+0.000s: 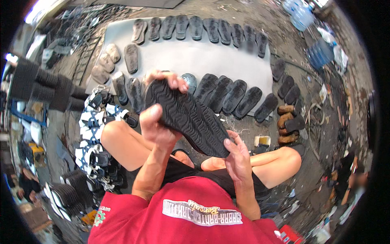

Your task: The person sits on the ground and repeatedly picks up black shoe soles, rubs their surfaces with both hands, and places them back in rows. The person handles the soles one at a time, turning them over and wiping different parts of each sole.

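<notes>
Above my lap I hold a black shoe sole [191, 118] with its wavy tread facing up, tilted down toward the right. My left hand [160, 132] is closed around its upper left end, thumb near the edge and fingers curled over the far side. At the lower right end my right hand [239, 158] grips the edge between thumb and fingers. What lies under the sole is hidden. Just past it, a row of dark sole pieces [233, 96] rests along the near edge of a pale sheet [170, 57]. A round glassy-looking object [189, 82] sits beside them.
More dark soles [181, 27] line the sheet's far edge. Beige shoe forms [106, 63] lie on its left. White and navy sandals [91, 126] pile up at left, stacked soles [75, 187] below. Brown shoe forms [287, 122] and water jugs [320, 54] are at right. Other people sit at both sides.
</notes>
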### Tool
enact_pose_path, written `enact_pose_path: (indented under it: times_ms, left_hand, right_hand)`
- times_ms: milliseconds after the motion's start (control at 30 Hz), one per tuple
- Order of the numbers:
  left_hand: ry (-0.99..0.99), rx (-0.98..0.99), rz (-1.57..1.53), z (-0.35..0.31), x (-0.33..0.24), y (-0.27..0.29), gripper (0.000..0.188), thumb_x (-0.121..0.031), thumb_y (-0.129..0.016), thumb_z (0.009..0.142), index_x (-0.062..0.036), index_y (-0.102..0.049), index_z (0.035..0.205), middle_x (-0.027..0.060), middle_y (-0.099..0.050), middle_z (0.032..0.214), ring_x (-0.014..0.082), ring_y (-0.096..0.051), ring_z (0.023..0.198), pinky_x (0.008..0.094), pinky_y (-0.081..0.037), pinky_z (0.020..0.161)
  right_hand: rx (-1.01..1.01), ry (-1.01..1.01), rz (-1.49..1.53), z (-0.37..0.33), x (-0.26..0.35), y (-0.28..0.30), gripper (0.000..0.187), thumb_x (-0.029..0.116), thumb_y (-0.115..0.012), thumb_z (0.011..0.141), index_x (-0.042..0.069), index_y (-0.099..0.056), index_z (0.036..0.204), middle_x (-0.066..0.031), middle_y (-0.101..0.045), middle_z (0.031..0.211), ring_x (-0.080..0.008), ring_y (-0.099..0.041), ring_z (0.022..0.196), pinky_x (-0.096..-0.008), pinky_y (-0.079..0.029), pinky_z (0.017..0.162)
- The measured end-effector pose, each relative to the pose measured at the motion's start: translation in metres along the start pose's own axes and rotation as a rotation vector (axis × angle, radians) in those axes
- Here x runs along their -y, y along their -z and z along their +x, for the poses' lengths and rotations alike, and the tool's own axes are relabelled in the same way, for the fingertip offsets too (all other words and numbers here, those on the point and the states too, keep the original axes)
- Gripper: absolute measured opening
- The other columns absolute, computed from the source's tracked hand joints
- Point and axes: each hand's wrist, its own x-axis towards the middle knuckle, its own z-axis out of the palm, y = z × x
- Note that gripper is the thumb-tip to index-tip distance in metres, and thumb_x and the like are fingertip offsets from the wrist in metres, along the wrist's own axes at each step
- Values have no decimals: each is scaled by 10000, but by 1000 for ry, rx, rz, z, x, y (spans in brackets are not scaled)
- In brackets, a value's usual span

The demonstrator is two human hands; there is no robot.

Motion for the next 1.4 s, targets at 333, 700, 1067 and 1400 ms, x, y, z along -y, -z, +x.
enact_pose_path:
  times_ms: [333, 700, 1067, 1400]
  left_hand:
    - [1465, -170, -699, -92, 6, -11, 785, -527, -430, 1094, -19, -320, 1682, 244, -399, 1689, 450, -474, 1500, 614, -419, 1218]
    - [1592, 87, -373, -140, 40, 5, 950, -793, -297, 1057, 17, -532, 1494, 188, -689, 1287, 262, -700, 1027, 393, -592, 894]
    - [1456, 234, -320, -131, 43, 12, 976, -788, -452, 1002, 27, -497, 1537, 250, -634, 1432, 372, -677, 1247, 496, -548, 1078]
    - [1292, 45, -552, -116, 52, 12, 835, -555, -640, 999, -5, -442, 1596, 253, -622, 1459, 417, -670, 1279, 600, -548, 1080]
  right_hand:
    - [-2, 635, -345, 18, 104, 64, 227, 79, -769, 1012, -17, -729, 1213, -34, -753, 1086, -84, -678, 973, -250, -530, 907]
    - [-87, 758, -767, 5, 120, 42, 181, 86, -823, 966, 0, -810, 1125, 61, -594, 868, -32, -474, 782, -216, -353, 684]
    - [-139, 807, -1039, -4, 106, 22, 263, 57, -850, 915, 35, -820, 1176, -5, -701, 920, -77, -563, 790, -251, -419, 676]
    - [-223, 852, -1108, -12, 66, 4, 460, -71, -851, 868, 9, -643, 1271, -77, -689, 1137, -147, -639, 980, -305, -543, 951]
